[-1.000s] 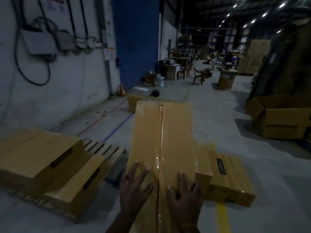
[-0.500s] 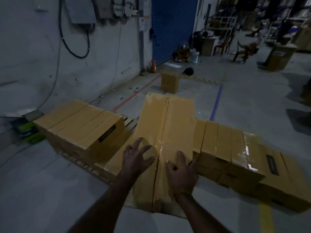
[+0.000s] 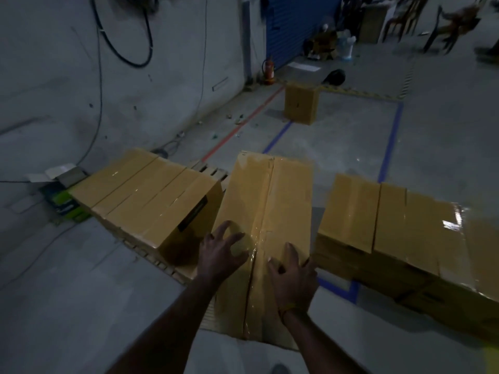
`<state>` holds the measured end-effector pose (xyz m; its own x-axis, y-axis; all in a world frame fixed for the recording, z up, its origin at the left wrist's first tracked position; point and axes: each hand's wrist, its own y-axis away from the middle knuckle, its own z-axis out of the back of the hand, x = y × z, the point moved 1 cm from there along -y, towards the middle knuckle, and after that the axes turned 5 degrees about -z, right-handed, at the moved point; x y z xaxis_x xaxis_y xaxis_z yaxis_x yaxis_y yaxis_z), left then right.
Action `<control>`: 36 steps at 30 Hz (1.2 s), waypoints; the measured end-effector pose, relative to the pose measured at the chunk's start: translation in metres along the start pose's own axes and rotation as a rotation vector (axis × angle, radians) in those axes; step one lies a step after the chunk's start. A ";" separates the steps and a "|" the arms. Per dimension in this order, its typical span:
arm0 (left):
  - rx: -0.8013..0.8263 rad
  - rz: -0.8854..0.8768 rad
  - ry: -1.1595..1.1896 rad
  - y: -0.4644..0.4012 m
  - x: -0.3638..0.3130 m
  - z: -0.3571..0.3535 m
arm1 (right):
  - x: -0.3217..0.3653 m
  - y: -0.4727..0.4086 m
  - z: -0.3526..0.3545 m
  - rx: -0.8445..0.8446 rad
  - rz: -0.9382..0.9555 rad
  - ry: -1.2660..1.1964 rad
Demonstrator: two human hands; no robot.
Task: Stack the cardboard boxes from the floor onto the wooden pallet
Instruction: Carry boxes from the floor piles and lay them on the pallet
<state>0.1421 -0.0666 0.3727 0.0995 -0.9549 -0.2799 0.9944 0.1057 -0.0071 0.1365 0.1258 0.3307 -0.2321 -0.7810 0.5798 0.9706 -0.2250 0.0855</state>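
A long taped cardboard box (image 3: 267,211) lies in the middle of the view, its near end low in the frame. My left hand (image 3: 218,255) and my right hand (image 3: 293,276) both rest on its top face with fingers spread, one on each side of the tape seam. To its left several boxes (image 3: 151,198) are stacked on the wooden pallet (image 3: 209,171), whose slats show behind and under them. On the right a row of boxes (image 3: 399,230) sits on the floor.
A single small box (image 3: 301,103) stands farther off on the floor near blue and red floor lines. A grey wall with hanging cables runs along the left, with a green packet (image 3: 63,203) at its foot. Chairs and clutter stand at the far back.
The view has tipped down and swung left. The long box has come lower and closer to the stacked boxes on the pallet, with both my hands still on its top.
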 end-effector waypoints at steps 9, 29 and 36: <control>0.082 -0.016 -0.019 -0.086 0.082 -0.006 | 0.064 -0.050 -0.066 0.111 -0.085 -0.015; 0.252 -0.200 0.081 -0.282 0.382 -0.142 | 0.200 -0.132 -0.386 0.181 -0.477 0.176; 0.251 -0.219 0.098 -0.314 0.433 -0.214 | 0.175 -0.149 -0.477 0.257 -0.450 0.107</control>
<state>-0.1344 -0.4540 0.0479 -0.1095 -0.9147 -0.3891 0.9708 -0.1825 0.1558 -0.0793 -0.2554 0.0330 -0.6215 -0.6982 0.3553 0.7546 -0.4119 0.5108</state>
